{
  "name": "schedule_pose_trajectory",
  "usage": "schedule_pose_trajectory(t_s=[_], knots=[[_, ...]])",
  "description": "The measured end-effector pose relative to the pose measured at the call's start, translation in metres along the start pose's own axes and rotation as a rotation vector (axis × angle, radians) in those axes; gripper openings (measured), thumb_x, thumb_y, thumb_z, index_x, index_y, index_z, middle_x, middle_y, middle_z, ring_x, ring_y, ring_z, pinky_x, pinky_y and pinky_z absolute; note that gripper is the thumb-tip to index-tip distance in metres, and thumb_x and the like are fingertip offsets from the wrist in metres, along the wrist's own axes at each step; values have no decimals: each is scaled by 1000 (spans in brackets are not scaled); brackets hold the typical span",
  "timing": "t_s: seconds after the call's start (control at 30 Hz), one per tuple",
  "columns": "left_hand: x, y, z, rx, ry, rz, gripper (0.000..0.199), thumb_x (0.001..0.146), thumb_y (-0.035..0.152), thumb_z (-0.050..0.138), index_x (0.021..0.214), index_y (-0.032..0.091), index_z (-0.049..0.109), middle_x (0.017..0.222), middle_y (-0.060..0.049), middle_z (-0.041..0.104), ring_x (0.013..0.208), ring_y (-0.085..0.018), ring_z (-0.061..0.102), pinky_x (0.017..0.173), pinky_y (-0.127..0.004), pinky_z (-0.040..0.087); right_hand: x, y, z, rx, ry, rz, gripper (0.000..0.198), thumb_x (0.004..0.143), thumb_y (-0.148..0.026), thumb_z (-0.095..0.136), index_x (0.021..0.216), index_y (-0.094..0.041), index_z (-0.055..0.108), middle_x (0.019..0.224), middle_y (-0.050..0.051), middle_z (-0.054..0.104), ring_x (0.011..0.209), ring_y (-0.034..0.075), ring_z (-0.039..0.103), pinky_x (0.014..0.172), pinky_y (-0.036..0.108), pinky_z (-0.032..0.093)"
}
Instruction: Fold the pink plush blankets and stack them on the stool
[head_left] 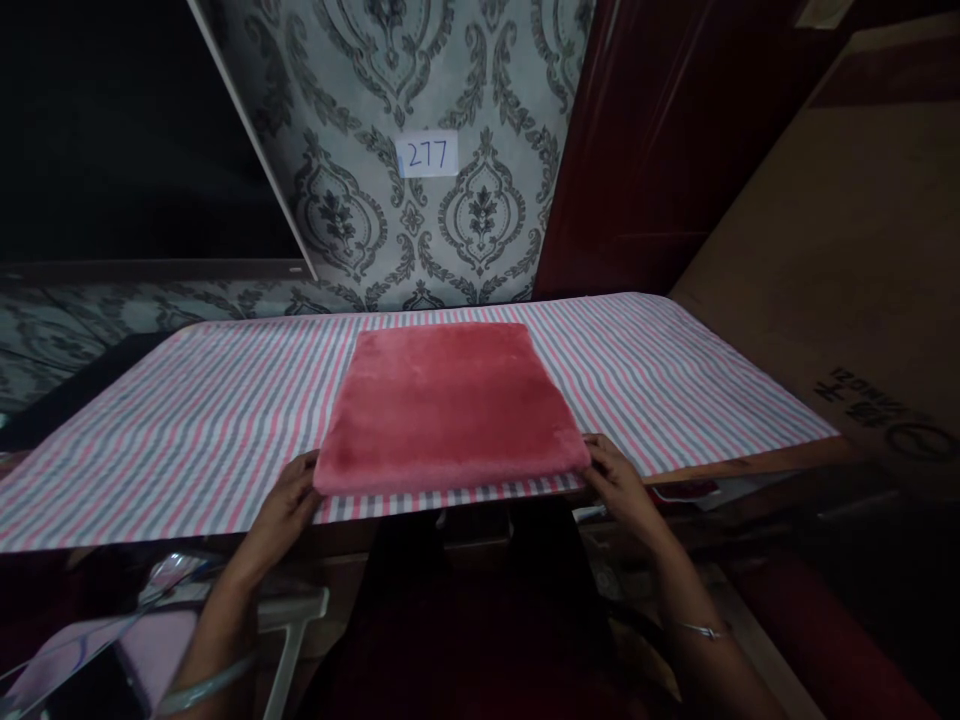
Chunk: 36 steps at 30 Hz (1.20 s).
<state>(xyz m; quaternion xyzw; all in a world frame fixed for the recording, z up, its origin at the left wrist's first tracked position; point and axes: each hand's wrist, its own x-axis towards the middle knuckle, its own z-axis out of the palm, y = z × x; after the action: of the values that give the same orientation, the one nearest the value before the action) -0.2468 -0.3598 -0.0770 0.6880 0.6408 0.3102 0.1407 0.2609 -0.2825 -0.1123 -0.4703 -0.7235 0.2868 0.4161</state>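
A coral-red plush cloth (454, 405), folded into a flat, thick rectangle, lies on a striped cover (232, 420) close to the table's front edge. At its near left corner, my left hand (289, 500) is closed, with the fingertips partly hidden against the fold. My right hand (615, 480) grips the near right corner, its thumb and fingers at the edge of the pile. The front fold between the two hands looks straight and rounded.
A large dark screen (135, 140) stands at the back left. On the right a big cardboard box (847, 250) leans over the table's end. Patterned wallpaper with a paper marked 277 (427, 154) is behind. A dark phone-like object (97, 685) rests low at the left.
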Motion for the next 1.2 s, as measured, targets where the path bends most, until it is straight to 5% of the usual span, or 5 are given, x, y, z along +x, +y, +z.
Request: schedule_pose_trajectory(t_s=[0.4,0.57,0.73,0.9,1.2], knots=[[-7,35,-18,55,262,-156,42,87,55,48,103,26,74,110,-5,75,104,-30,69,90,-44,57,2,-12,-22,-46,100,4,37,91,-55,60,106,-25,76,115,12,72,112,30,65,99,48,50],[50,72,-6,90,285,-77,62,92,58,44,141,23,58,147,-9,59,137,-31,53,113,-47,44,57,-76,5,-324,108,-163,51,101,-48,43,141,-23,61,139,12,64,132,32,55,114,52,39],[132,113,28,384,-32,118,77,97,56,40,157,7,35,165,-20,31,155,-34,24,124,-54,20,142,-125,64,-629,-193,-154,64,102,-49,41,160,-21,36,165,11,33,153,34,26,122,57,23],[160,103,48,617,-98,-19,70,101,54,35,157,12,37,163,-22,33,154,-37,26,121,-60,22,183,-108,90,-773,-213,23,60,105,-53,36,159,-26,38,166,12,31,153,39,24,119,63,20],[150,73,71,625,-65,-15,68,102,52,31,158,14,37,164,-21,32,153,-36,28,119,-61,25,166,-64,104,-797,-166,0,59,106,-52,33,158,-28,39,167,9,31,153,36,22,120,60,18]])
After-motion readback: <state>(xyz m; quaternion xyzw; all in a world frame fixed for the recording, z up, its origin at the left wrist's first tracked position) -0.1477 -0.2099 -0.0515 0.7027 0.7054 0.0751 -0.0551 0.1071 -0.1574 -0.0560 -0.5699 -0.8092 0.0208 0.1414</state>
